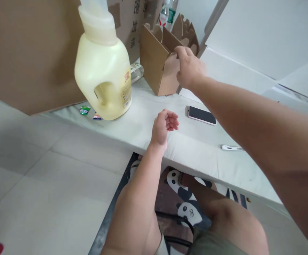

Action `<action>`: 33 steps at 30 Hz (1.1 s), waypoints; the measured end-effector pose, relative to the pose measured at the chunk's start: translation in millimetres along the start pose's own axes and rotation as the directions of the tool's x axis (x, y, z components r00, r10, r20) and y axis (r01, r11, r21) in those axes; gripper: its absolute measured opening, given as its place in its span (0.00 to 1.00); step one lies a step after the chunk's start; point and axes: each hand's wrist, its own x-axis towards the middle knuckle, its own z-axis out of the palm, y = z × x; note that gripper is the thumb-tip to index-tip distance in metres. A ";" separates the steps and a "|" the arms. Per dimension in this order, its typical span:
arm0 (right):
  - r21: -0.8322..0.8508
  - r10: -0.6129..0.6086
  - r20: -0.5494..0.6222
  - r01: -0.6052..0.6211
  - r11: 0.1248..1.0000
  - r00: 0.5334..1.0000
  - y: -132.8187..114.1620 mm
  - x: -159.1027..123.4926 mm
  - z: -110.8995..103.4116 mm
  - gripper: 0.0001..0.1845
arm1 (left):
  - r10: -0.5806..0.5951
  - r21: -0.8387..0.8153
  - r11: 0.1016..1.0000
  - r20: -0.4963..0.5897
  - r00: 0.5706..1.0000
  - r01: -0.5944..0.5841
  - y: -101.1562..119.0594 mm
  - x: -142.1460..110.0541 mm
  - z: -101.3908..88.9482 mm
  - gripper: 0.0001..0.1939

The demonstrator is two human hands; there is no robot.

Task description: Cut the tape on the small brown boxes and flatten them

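Observation:
My right hand [191, 67] reaches to an open cardboard box [154, 60] at the back of the ledge. Its fingers bend over the top edge of the box's front panel and the thumb lies lower, against the outside. My left hand [164, 128] hovers above the front of the ledge, fingers loosely curled and nothing in them. Between the hands and to the right lies a phone [202, 115] with a dark screen. A large pale yellow jug [103, 71] with a handle hole stands left of the box. What the box holds inside is hidden.
A clear bottle [136, 72] lies behind the jug, and plastic bottles [167, 14] stand behind the box. Small wrappers [85, 110] sit by the jug. A big carton [37, 53] rises at left. A white slim object [232, 147] lies on the pale cloth-covered ledge [191, 141].

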 end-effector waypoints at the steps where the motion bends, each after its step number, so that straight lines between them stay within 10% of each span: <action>1: -0.028 0.031 0.017 -0.031 0.999 0.999 -3.0 4.9 -1.5 0.35 | 0.001 -0.007 1.000 0.005 1.000 -0.001 0.2 0.7 -0.4 0.22; 10: -0.263 0.012 0.056 0.003 0.965 0.998 -0.3 -71.4 -25.0 0.20 | 0.067 -0.014 0.997 -0.160 0.985 -0.071 0.0 1.9 0.6 0.20; 17: -0.141 -0.238 -0.034 0.231 0.963 0.971 5.3 -250.9 -87.8 0.11 | 0.404 0.208 0.915 -0.495 0.769 -0.346 6.2 9.2 -25.0 0.12; 23: 0.176 -0.346 -0.104 0.360 0.916 0.932 2.4 -348.3 -113.8 0.05 | 0.350 0.052 0.935 0.020 0.937 -0.351 9.8 -6.8 -9.9 0.23; 27: 0.245 -0.165 -0.235 0.223 0.944 0.958 6.1 -374.5 -95.1 0.07 | 0.306 0.045 0.944 0.256 0.917 -0.328 3.4 -15.0 4.2 0.23; 33: 0.342 0.086 -0.377 0.053 0.938 0.922 16.7 -390.4 -68.4 0.18 | 0.308 0.057 0.939 0.295 0.904 -0.338 -0.7 -8.5 3.6 0.24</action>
